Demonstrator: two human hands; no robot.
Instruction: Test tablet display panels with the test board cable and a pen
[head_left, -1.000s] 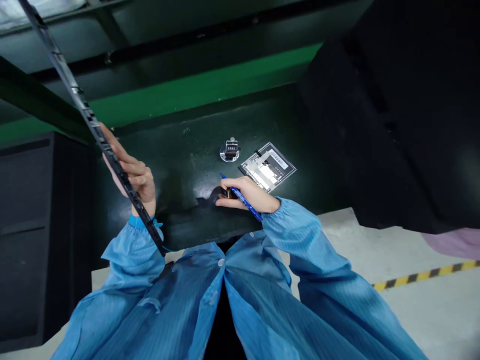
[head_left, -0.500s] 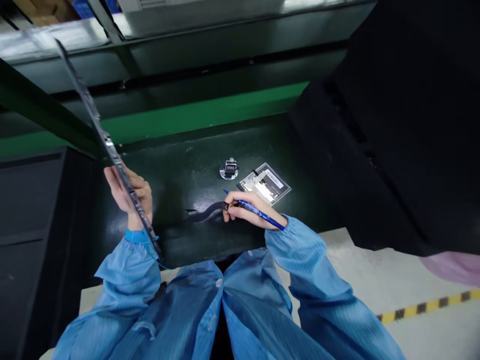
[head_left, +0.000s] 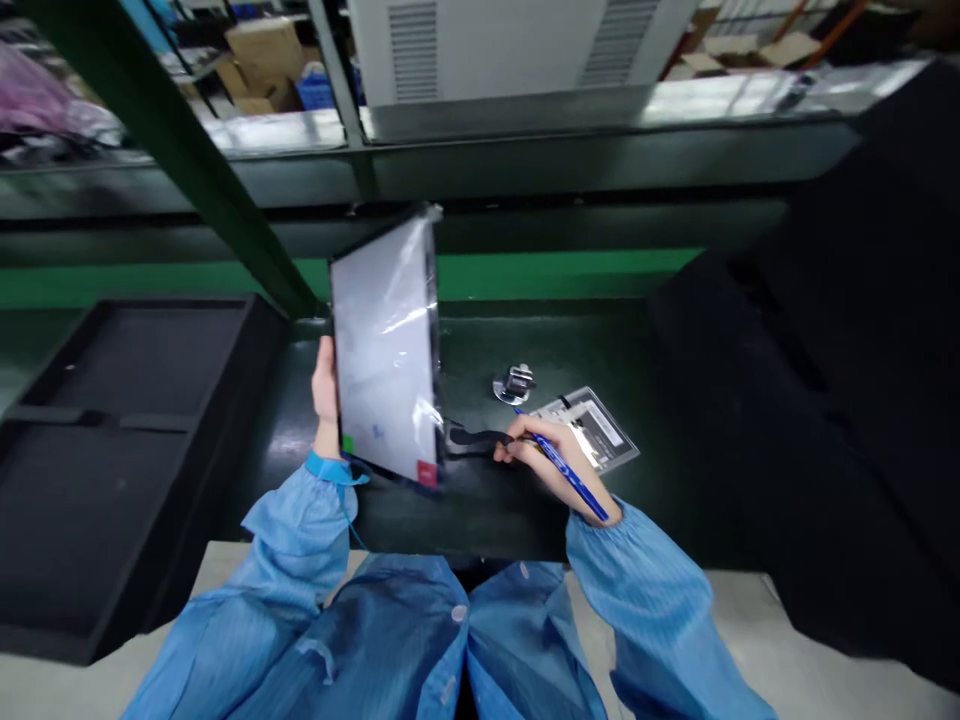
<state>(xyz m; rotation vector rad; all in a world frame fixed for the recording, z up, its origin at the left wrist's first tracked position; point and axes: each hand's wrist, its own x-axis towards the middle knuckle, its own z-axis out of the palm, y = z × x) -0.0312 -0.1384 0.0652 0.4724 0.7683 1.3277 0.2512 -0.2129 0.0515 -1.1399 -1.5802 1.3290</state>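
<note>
A film-covered panel (head_left: 386, 350) is held tilted above the tabletop (head_left: 480, 520), its left edge grasped by the fingers of the left hand (head_left: 325, 390); a blue pen (head_left: 566, 473) and dark strip (head_left: 480, 437) are gripped in the right hand (head_left: 551, 452). Probably light, stiff, slick and fragile, the panel is best held by opposite edges.

A dark green bench (head_left: 480, 525) carries a small metal counter (head_left: 516, 384) and, near it, a flat printed card (head_left: 609, 428)

An electronics factory is being indicated. A display panel (head_left: 386, 350) is being held over a dark-green workbench (head_left: 480, 520), a smock (head_left: 390, 640) is being worn, and cardboard boxes (head_left: 266, 55) are being kept beyond.
</note>
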